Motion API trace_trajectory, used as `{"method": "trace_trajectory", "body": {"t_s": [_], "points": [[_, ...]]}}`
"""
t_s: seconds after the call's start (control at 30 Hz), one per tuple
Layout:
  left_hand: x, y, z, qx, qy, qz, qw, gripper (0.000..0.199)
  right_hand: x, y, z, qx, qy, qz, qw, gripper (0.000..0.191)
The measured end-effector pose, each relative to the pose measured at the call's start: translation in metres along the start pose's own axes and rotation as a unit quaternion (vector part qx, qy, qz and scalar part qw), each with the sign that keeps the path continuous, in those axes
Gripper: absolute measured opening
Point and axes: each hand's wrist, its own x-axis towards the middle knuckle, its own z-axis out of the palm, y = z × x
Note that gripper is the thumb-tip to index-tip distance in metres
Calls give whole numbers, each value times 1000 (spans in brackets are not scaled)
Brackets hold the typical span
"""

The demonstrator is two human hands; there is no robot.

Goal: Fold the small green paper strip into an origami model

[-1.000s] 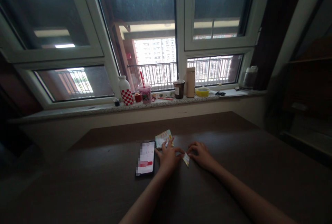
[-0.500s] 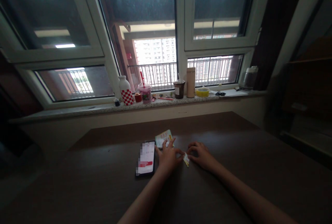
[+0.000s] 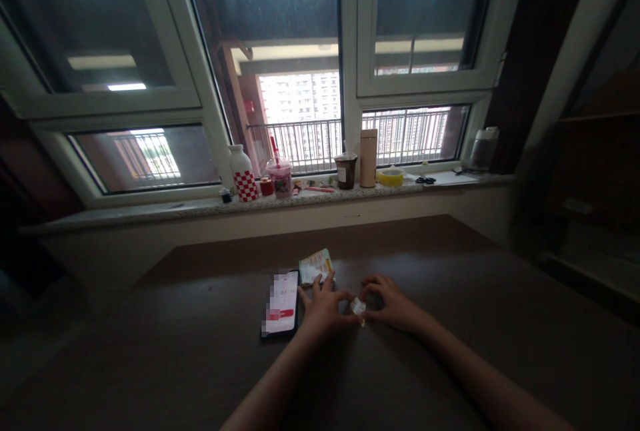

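The left hand (image 3: 321, 310) and right hand (image 3: 395, 304) each keep a narrow thumb-and-finger grip on the small folded paper (image 3: 358, 306) between them. Printed paper (image 3: 315, 264) and a phone (image 3: 285, 301) crowd the left hand; rightward, the desk (image 3: 465, 278) stretches wide, far edge well beyond. The paper's lettering is illegibly small.

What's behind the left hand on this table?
Beyond the left hand, a printed paper lies on the table. The fingers cover part of its near edge. What's under the palm is hidden.
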Motion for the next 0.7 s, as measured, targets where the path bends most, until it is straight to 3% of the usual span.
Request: {"method": "trace_trajectory", "body": {"t_s": [0.13, 0.3, 0.7], "points": [[-1, 0, 6, -7, 42, 7, 999, 49, 0, 0, 3, -8, 14, -9, 1000, 30], [-1, 0, 11, 1, 119, 29, 992, 26, 2, -4, 13, -53, 72, 6, 996, 23], [1, -3, 9, 15, 88, 24, 996, 35, 6, -2, 12, -74, 66, 19, 995, 25]]}}
